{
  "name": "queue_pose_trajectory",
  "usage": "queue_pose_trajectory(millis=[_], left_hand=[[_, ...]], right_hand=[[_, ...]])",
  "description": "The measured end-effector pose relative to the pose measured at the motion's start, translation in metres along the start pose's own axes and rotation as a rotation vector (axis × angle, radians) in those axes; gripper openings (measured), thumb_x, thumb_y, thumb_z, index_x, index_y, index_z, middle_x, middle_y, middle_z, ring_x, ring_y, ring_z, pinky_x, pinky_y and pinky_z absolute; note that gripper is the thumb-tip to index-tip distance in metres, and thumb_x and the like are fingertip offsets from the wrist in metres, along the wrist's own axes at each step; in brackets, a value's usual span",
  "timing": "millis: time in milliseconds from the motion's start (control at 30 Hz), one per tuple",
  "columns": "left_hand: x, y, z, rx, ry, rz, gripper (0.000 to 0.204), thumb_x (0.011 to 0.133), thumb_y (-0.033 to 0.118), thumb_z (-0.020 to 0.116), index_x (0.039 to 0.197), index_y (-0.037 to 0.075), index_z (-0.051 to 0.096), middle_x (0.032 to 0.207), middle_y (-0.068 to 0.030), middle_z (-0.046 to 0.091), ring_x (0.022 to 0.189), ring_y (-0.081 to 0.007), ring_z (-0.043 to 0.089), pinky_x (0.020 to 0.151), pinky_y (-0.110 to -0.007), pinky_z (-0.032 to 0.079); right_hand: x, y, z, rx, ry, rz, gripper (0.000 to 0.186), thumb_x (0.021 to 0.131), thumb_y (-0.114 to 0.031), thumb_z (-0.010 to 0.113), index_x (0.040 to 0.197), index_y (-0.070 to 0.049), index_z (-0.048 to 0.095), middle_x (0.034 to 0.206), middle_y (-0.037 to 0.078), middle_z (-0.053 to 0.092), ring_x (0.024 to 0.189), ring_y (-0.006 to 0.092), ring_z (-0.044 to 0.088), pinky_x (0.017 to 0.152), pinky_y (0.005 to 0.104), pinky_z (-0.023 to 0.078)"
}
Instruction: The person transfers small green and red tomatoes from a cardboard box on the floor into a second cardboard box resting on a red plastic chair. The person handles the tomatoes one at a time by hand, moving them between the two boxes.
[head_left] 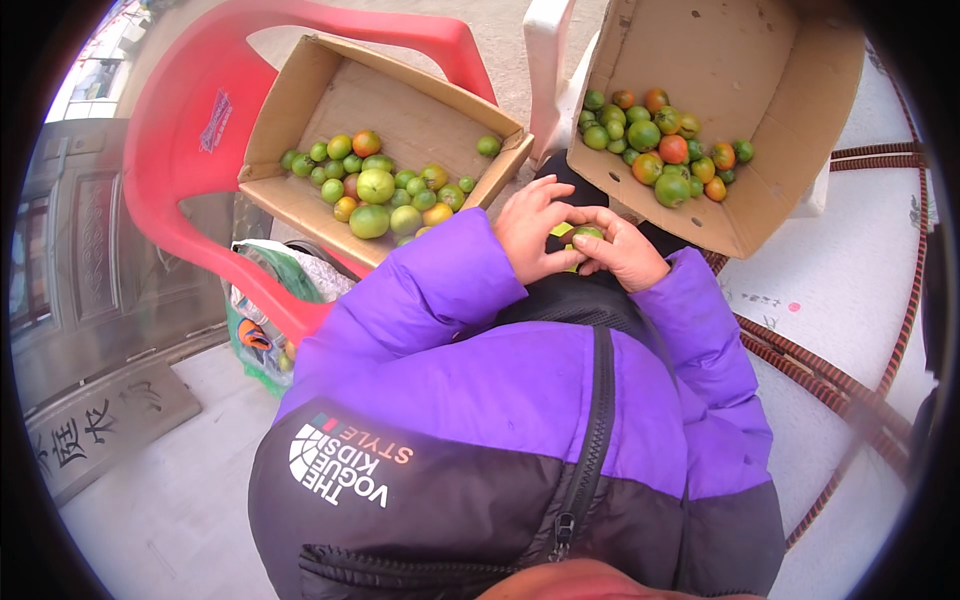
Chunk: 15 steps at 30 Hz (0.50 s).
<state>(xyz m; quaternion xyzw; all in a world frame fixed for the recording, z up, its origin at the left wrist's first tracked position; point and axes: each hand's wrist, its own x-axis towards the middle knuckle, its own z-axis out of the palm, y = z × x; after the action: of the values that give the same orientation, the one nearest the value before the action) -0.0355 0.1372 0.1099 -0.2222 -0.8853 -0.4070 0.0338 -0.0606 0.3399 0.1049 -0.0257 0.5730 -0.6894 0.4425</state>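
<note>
In front of my lap my two hands come together, their fingers meeting. A small green tomato (588, 234) sits in the curled fingers of my right hand (628, 250), partly covered by them. From the other side my left hand (532, 228) closes in, thumb and fingertips against the same tomato. A bit of yellow-green shows between the hands; I cannot tell what it is. Ahead to the left, a shallow cardboard box (300, 110) holds green, yellowish and reddish tomatoes (375, 186). To the right, a second cardboard box (780, 170) tilts toward me with similar tomatoes (672, 149) gathered at its left side.
The left box rests on a red plastic chair (165, 165). Beside the chair stands a green and white plastic bag (262, 330) with things inside. Part of a white chair (545, 70) shows behind the right box. Brown striped bands (800, 370) run over a white surface at right.
</note>
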Motion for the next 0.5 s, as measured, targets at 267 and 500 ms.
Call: queue_pose_trajectory(millis=[267, 500], left_hand=[[0.024, -0.117, -0.031, 0.252, 0.188, -0.574, 0.031, 0.081, 0.027, 0.07, 0.106, 0.009, 0.066, 0.112, -0.0156, 0.063, 0.106, -0.0324, 0.06, 0.093, -0.042, 0.046], [0.043, -0.175, -0.007, 0.595, -0.29, -0.694, 0.047, 0.079, 0.026, 0.069, 0.124, 0.015, 0.059, 0.12, -0.0196, 0.058, 0.109, -0.0369, 0.058, 0.098, -0.043, 0.045]], right_hand=[[0.01, -0.012, -0.015, 0.225, 0.715, -0.392, 0.063, 0.095, -0.023, 0.058, 0.143, 0.003, 0.026, 0.123, 0.016, 0.053, 0.1, 0.0213, 0.062, 0.072, 0.0277, 0.053], [0.002, 0.002, -0.02, 0.147, 0.629, -0.125, 0.058, 0.094, -0.022, 0.058, 0.14, 0.003, 0.033, 0.117, 0.015, 0.054, 0.093, 0.0184, 0.063, 0.067, 0.0258, 0.05]])
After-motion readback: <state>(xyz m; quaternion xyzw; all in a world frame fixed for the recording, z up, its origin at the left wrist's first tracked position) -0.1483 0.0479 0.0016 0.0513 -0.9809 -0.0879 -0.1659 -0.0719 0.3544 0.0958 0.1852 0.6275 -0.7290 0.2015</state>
